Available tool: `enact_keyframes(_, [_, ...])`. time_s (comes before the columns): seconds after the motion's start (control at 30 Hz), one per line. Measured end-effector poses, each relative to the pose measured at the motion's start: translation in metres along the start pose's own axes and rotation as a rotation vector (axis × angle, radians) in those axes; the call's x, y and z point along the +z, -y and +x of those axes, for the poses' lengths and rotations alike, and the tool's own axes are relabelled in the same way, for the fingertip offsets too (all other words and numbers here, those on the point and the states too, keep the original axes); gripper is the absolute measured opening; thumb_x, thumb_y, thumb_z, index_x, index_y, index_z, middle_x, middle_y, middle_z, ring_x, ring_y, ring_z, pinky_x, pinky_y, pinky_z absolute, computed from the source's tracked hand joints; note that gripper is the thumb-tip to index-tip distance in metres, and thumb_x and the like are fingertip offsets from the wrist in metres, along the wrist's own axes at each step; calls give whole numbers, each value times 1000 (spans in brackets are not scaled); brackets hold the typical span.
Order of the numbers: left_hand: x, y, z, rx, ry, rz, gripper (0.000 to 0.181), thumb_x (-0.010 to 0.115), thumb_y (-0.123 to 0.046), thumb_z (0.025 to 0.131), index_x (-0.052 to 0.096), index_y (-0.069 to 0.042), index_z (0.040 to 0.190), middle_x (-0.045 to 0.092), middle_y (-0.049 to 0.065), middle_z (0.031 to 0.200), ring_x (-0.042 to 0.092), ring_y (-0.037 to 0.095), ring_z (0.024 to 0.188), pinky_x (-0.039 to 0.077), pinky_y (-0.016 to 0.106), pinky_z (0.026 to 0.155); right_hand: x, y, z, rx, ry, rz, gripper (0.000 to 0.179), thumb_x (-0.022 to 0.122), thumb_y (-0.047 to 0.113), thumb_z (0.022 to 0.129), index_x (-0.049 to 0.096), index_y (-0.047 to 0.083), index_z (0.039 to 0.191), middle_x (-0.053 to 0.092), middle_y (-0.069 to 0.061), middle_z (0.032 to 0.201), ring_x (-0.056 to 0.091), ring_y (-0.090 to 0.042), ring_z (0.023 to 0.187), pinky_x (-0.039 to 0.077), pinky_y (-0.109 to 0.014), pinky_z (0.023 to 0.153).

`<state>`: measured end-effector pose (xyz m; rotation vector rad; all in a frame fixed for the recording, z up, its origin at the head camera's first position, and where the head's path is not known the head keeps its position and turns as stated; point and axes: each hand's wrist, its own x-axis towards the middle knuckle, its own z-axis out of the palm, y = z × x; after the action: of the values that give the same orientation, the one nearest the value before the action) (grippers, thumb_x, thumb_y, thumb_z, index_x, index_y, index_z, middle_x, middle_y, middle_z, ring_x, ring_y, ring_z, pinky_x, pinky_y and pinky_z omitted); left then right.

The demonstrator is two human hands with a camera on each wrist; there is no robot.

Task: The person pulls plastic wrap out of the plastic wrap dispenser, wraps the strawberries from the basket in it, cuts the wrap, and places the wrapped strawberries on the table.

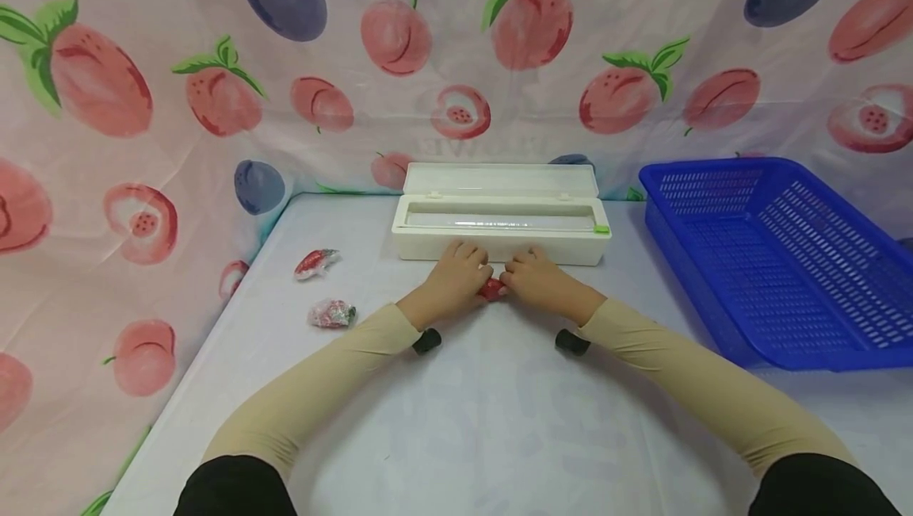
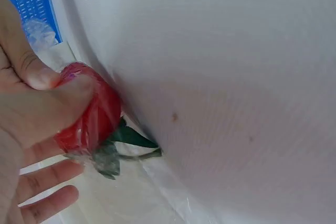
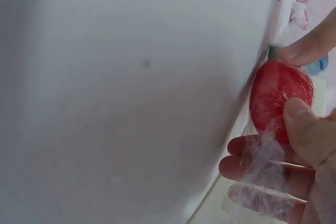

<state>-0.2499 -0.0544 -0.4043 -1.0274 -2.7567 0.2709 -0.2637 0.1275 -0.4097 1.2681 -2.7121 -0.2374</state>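
Note:
Between both hands is a red fruit [image 1: 492, 289] with green leaves and a stem, wrapped in clear cling film. My left hand [image 1: 453, 278] holds the fruit [image 2: 107, 111], thumb pressed on its side near the leafy end. From the other side my right hand [image 1: 545, 284] pinches it, thumb on the film-covered fruit [image 3: 278, 87]. A crumpled tail of cling film [image 3: 262, 169] hangs over the right fingers in the right wrist view. Just behind the hands stands a white cling film box [image 1: 499, 248], its lid raised and a film roll [image 1: 492, 221] inside.
Two film-wrapped red pieces, an upper one [image 1: 314, 264] and a lower one [image 1: 331, 314], lie on the white-covered table [image 1: 499, 421] to the left. A blue perforated basket [image 1: 685, 282] stands at the right. A fruit-patterned cloth [image 1: 399, 120] hangs behind the table.

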Motion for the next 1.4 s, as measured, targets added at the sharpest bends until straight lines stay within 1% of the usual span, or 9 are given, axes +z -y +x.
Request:
enact_keyframes(0.1, [-1, -1, 0, 9, 15, 5, 37, 68, -43, 82, 68, -12, 102, 59, 2, 110, 49, 21, 110, 31, 42, 107, 0, 0, 1, -2, -15, -8, 25, 58, 29, 91, 69, 7, 94, 67, -5, 90, 56, -23, 91, 42, -50, 91])
enact_keyframes(0.27, [-3, -2, 0, -27, 122, -43, 45, 58, -41, 90, 62, -8, 120, 57, 4, 119, 46, 23, 118, 28, 43, 110, 0, 0, 1, -28, -87, -18, 29, 71, 33, 80, 68, 7, 94, 68, -5, 92, 58, -23, 92, 43, -49, 92])
enact_keyframes(0.47, [-3, -1, 0, -44, 196, -67, 62, 64, -43, 86, 50, -6, 133, 53, 8, 129, 42, 25, 125, 24, 45, 113, 1, 1, 2, -47, -96, -73, 23, 70, 26, 82, 69, 8, 98, 69, -5, 96, 59, -23, 94, 44, -49, 92])
enact_keyframes(0.77, [0, 1, 0, -45, 202, -23, 55, 65, -41, 85, 53, -11, 130, 58, 5, 125, 48, 23, 121, 26, 45, 113, 3, -1, -1, -26, -22, -35, 20, 62, 22, 89, 69, 7, 101, 69, -6, 97, 57, -24, 96, 42, -53, 96])
enact_keyframes(0.87, [0, 0, -1, -49, 207, -48, 49, 63, -41, 87, 57, -11, 125, 62, 5, 120, 51, 23, 118, 25, 46, 113, 4, -1, -2, -20, -21, -22, 19, 59, 22, 91, 69, 8, 98, 69, -5, 94, 56, -24, 94, 43, -52, 94])
enact_keyframes(0.97, [0, -1, -1, -49, 178, -60, 40, 64, -39, 87, 63, -9, 114, 65, 5, 111, 55, 22, 110, 27, 46, 111, 4, -1, -3, -7, -17, -12, 18, 57, 22, 92, 69, 8, 95, 69, -4, 93, 57, -23, 93, 43, -51, 93])
enact_keyframes(1.17, [0, -2, -1, -79, 164, -29, 37, 58, -40, 90, 66, -9, 109, 67, 6, 109, 56, 23, 110, 25, 50, 112, 3, -3, -7, 21, -24, 9, 16, 59, 21, 91, 69, 9, 93, 71, -4, 92, 59, -24, 92, 43, -51, 92])
enact_keyframes(1.27, [3, -2, -2, -98, 142, -20, 36, 57, -41, 90, 67, -10, 105, 68, 5, 105, 56, 24, 107, 25, 52, 111, 4, -5, -10, 7, -37, 37, 19, 57, 23, 92, 70, 10, 88, 69, -3, 86, 58, -23, 88, 43, -50, 89])
enact_keyframes(1.4, [4, -1, -2, -119, 150, -27, 35, 56, -41, 91, 66, -10, 107, 67, 5, 105, 56, 24, 107, 24, 52, 111, -1, -6, -15, -33, -30, 95, 21, 53, 21, 89, 71, 12, 91, 64, -3, 84, 55, -23, 87, 42, -49, 86])
